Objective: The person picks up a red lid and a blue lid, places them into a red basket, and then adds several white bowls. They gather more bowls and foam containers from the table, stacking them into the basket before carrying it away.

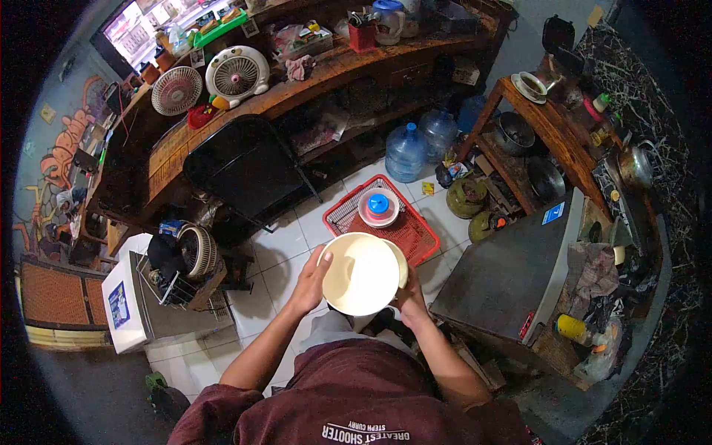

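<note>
My left hand [309,283] grips the left rim of a cream plastic bowl [360,274], its thumb on the edge. Behind the bowl, a second cream rim [403,263] shows at the right, perhaps another bowl. Around that right side is my right hand [410,298], its fingers partly hidden beneath. Past the bowls, a red plastic basket [411,241] sits on the tiled floor. It carries a pale round container [368,215] with a blue-topped item [378,203] inside.
A black folding chair [241,167] stands ahead left, and blue water jugs [406,153] stand beyond the basket. To the right are a grey fridge [504,267] lying on its side and green gas cylinders [466,196]. A white cabinet [137,308] stands left.
</note>
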The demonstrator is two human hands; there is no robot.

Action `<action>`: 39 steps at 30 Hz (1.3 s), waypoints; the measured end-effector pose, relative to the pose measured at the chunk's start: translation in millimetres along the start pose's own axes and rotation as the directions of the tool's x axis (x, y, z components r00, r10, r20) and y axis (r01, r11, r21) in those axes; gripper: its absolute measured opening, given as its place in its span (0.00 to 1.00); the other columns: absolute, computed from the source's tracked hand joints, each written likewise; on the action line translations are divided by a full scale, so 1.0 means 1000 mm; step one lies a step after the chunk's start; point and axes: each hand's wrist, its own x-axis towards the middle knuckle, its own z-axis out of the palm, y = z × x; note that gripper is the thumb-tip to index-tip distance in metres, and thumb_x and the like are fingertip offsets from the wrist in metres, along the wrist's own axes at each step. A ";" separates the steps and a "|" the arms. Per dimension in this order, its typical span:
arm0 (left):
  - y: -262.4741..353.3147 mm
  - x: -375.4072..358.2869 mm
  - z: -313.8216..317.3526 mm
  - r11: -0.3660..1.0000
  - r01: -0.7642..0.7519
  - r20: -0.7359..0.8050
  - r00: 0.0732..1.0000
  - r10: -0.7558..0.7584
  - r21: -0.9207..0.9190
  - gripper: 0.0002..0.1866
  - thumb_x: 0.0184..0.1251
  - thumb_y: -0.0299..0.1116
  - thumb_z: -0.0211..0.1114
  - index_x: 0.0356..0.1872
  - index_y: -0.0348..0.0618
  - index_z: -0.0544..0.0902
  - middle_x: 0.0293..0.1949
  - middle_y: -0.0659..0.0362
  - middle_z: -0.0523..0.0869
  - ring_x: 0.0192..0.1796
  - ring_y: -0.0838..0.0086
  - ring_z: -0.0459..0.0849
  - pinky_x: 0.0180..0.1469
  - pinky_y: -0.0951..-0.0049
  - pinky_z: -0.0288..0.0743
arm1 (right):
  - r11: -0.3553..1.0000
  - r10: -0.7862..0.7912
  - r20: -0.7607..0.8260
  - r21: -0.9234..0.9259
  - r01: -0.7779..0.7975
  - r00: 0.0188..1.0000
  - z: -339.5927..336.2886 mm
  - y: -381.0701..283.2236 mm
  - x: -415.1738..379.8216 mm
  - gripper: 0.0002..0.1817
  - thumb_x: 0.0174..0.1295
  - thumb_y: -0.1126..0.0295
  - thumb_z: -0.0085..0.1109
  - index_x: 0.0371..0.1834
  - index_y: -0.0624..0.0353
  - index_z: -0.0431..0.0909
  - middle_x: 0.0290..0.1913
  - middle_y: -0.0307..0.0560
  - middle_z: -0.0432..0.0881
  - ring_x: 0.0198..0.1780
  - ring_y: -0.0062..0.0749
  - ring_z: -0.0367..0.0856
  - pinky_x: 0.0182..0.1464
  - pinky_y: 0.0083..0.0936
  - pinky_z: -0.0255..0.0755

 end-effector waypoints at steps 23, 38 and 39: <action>0.006 0.054 -0.076 0.644 -0.507 0.367 0.861 0.351 0.573 0.66 0.25 0.63 0.78 0.68 0.38 0.55 0.63 0.41 0.63 0.66 0.47 0.63 0.64 0.54 0.63 | 0.932 -0.137 -0.100 -0.349 0.094 0.986 0.078 0.040 0.053 0.39 0.46 0.77 0.68 0.64 0.50 0.60 0.57 0.45 0.70 0.60 0.34 0.69 0.58 0.32 0.68; -0.018 0.092 -0.062 0.721 -0.483 0.492 0.841 0.224 0.497 0.66 0.25 0.57 0.78 0.68 0.34 0.52 0.65 0.39 0.59 0.68 0.45 0.57 0.69 0.52 0.54 | 0.964 0.267 -0.533 0.158 -0.215 0.803 0.032 0.064 0.064 0.32 0.65 0.48 0.38 0.67 0.55 0.55 0.60 0.53 0.69 0.55 0.48 0.76 0.41 0.49 0.80; -0.019 0.092 -0.059 0.738 -0.446 0.470 0.860 0.197 0.506 0.65 0.26 0.54 0.78 0.68 0.34 0.52 0.65 0.38 0.58 0.68 0.44 0.57 0.69 0.51 0.54 | 0.961 0.275 -0.533 0.162 -0.223 0.800 0.020 0.068 0.069 0.32 0.65 0.48 0.38 0.67 0.55 0.55 0.60 0.53 0.69 0.55 0.48 0.76 0.41 0.49 0.80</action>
